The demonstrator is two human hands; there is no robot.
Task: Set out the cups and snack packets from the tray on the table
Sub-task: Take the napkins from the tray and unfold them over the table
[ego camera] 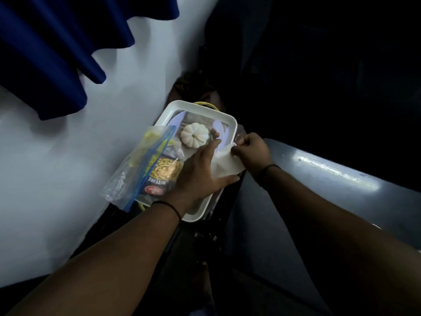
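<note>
Pinching a pale folded sheet (224, 164) at the tray (200, 106) rim, the right hand (250, 148) tugs while the left hand (200, 173) lies spread across the snack packets (157, 172). Those packets overhang the tray's edge; one jerk could spill them. No cups visible.

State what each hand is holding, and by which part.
The right hand pinches a thin white paper-like piece at its upper edge. The left hand lies flat on it and on the snack packet, gripping nothing.
</note>
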